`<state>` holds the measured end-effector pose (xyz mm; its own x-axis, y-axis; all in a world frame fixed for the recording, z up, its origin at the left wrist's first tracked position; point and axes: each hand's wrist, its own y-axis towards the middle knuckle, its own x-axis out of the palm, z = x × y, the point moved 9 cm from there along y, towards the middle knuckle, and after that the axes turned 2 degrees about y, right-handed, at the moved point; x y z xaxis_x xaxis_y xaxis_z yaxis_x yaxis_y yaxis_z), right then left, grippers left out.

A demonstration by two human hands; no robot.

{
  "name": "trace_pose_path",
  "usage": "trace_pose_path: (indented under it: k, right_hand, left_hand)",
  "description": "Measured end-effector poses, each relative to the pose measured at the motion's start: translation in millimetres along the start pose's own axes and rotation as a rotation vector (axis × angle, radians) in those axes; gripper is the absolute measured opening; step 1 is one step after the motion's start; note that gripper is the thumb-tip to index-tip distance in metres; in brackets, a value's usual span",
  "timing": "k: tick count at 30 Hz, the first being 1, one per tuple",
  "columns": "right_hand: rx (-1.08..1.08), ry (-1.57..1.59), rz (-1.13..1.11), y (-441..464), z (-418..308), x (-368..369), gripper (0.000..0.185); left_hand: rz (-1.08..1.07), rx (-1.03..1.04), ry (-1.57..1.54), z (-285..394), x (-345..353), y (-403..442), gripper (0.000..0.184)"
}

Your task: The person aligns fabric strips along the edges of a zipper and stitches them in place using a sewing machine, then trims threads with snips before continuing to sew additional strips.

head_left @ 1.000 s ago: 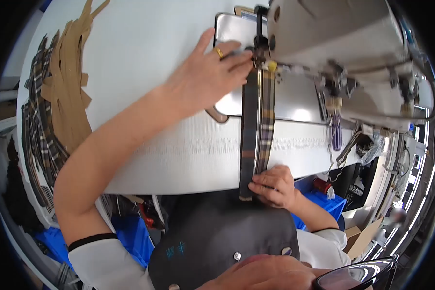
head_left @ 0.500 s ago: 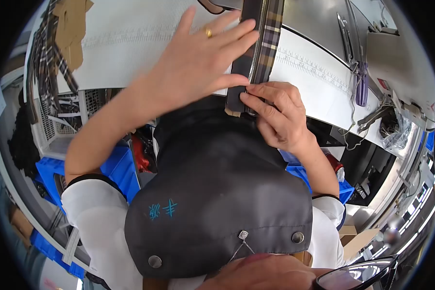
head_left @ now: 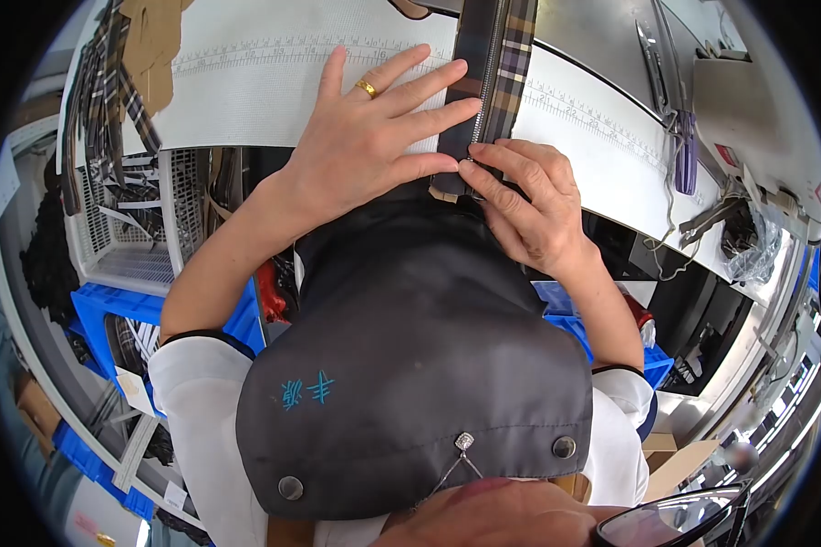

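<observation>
A long dark strip [head_left: 462, 73] with a metal zipper [head_left: 490, 77] runs from the top of the view to the table's front edge. Plaid fabric [head_left: 517, 55] lies along the zipper's right side. My left hand [head_left: 374, 128], with a ring on one finger, is spread flat, its fingertips touching the strip's left side. The thumb and forefinger of my right hand [head_left: 534, 201] are pinched on the zipper near its lower end. A small tan piece [head_left: 443, 194] shows at the strip's bottom end.
Plaid strips [head_left: 96, 100] and tan pieces [head_left: 152, 64] hang over the table's left side, above a white basket [head_left: 137, 255]. Ruler markings cross the white table [head_left: 237, 100]. On the right lie a purple-handled tool [head_left: 685, 164], cords and a plastic bag [head_left: 755, 239]. Blue bins [head_left: 96, 310] stand below.
The view has shifted down from the sewing machine toward the apron. My left hand has come from beside the machine to the strip's lower part. My right hand stays at the lower end.
</observation>
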<state>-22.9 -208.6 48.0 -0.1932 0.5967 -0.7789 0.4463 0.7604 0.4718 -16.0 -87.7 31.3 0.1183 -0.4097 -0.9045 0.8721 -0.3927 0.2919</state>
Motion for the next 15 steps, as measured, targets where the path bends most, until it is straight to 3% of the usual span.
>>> trace_pose_path:
  k: [8,11,13,15]
  right_hand:
    - [0.149,0.202,-0.092,8,11,-9,0.035]
    - [0.799,0.662,0.249,3,85,-28,0.028]
    - [0.836,0.842,0.328,24,133,-29,0.034]
    - [0.91,1.128,0.311,46,169,-10,0.022]
  left_hand:
    - [0.0,-0.01,-0.044,-1,-2,1,0.054]
    - [-0.01,-0.021,-0.055,-2,-1,1,0.052]
    - [-0.005,-0.019,-0.049,-2,-1,1,0.047]
    - [0.001,-0.021,-0.036,-1,-1,1,0.042]
